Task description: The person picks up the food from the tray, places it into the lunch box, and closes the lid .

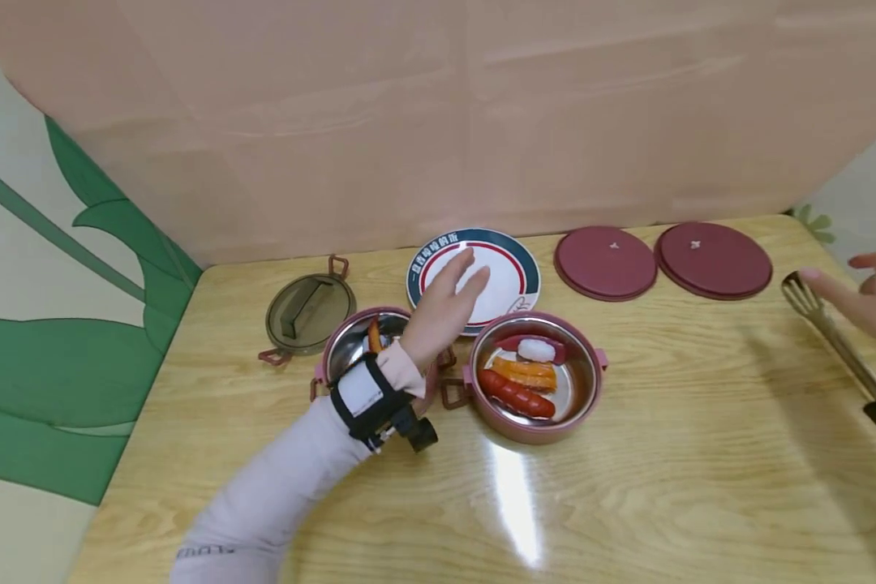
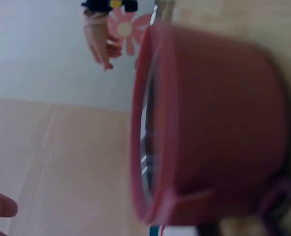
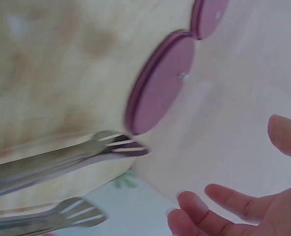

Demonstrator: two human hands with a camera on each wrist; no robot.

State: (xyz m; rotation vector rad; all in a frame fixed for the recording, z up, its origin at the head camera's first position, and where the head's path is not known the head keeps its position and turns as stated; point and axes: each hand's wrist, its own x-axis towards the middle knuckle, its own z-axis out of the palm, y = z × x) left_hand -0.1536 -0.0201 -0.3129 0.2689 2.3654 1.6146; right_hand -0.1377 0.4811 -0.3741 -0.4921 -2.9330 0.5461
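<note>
From the head, the tongs (image 1: pixel 844 350) sit just left of the spread right hand (image 1: pixel 874 302), the nearer one, their long axis slanting down-right; contact I cannot tell. The left hand (image 1: pixel 444 318), fingers extended, is by the pots (image 1: pixel 534 431). Left wrist: a pot's wall. Right wrist: tongs (slotted heads) apart from the fingertips (image 3: pixel 192 202), lids (image 3: pixel 162 88) beyond.

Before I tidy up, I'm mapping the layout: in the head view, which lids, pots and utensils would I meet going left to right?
Brown lid with a handle, left pot, right pot, first dark red lid, second dark red lid, metal tongs.
</note>
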